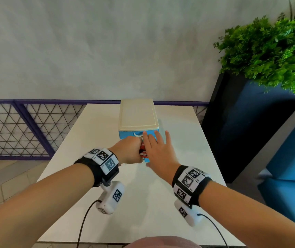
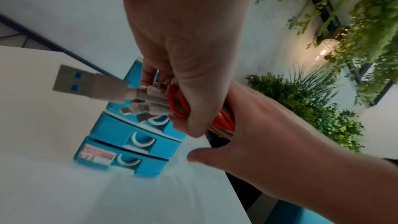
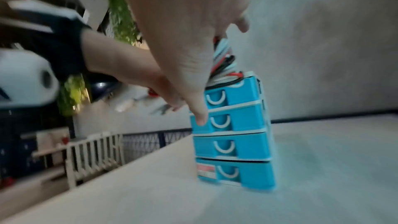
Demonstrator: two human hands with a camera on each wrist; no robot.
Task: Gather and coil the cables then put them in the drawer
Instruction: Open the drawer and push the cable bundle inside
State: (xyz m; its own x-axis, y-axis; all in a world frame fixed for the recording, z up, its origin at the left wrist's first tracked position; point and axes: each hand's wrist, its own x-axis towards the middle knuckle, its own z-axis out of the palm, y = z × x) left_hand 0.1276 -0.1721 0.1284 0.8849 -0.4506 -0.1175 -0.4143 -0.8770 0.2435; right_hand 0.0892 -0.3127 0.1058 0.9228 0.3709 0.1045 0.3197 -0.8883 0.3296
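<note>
My left hand [image 1: 130, 151] grips a coiled bundle of red, white and black cables [image 1: 142, 151] in a fist, right in front of the upper part of the blue drawer unit [image 1: 137, 119]. In the left wrist view the bundle [image 2: 181, 103] sits under the curled fingers [image 2: 193, 57], and a grey USB plug [image 2: 86, 83] sticks out to the left. My right hand [image 1: 158, 149] is beside it with straight, spread fingers against the unit's front. In the right wrist view its thumb [image 3: 201, 118] reaches the second drawer, and the cables [image 3: 224, 67] show above the top drawer. The drawers [image 3: 243, 120] look pushed in.
The unit stands at the far middle of a white table [image 1: 107, 203]. A green plant [image 1: 268, 51] in a dark planter and blue seating are on the right. A purple mesh railing [image 1: 18, 127] runs behind the table on the left.
</note>
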